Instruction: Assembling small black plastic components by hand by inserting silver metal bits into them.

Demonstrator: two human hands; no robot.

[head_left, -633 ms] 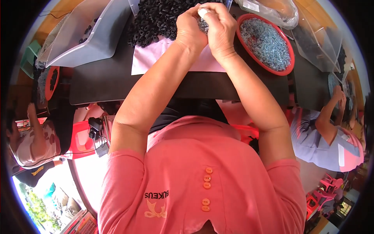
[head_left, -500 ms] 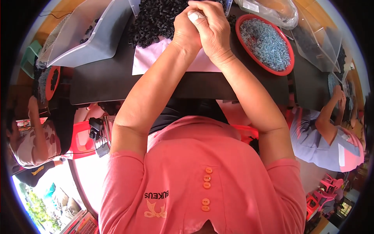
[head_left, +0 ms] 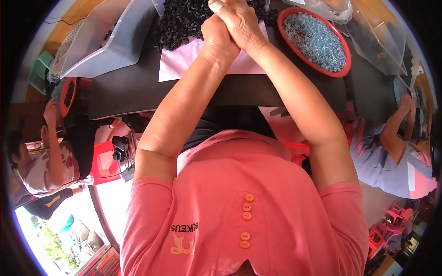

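Observation:
My left hand (head_left: 217,36) and my right hand (head_left: 239,24) are pressed together at the top of the view, in front of a heap of small black ring-like parts (head_left: 177,30). The right thumb lies across on top, and the fingers of both hands are closed round each other. Whatever they hold between them is hidden. Below the hands a pale pink sheet (head_left: 177,64) lies on the dark table, with the black parts spilling over its far edge. To the right of my hands stands a red oval basin (head_left: 347,66) filled with small clear bluish pieces (head_left: 315,41).
A translucent plastic bin (head_left: 117,53) tilts on the dark table (head_left: 124,99) at the left, a few black parts inside. Beyond the red basin are a clear plastic bag (head_left: 329,9) and another clear bin (head_left: 373,50). Co-workers sit at the left (head_left: 50,168) and right (head_left: 386,158).
My clasped hands have shifted slightly up and to the left, still pressed together. The whole view has tilted a little. The left co-worker's hand has risen toward a red basin.

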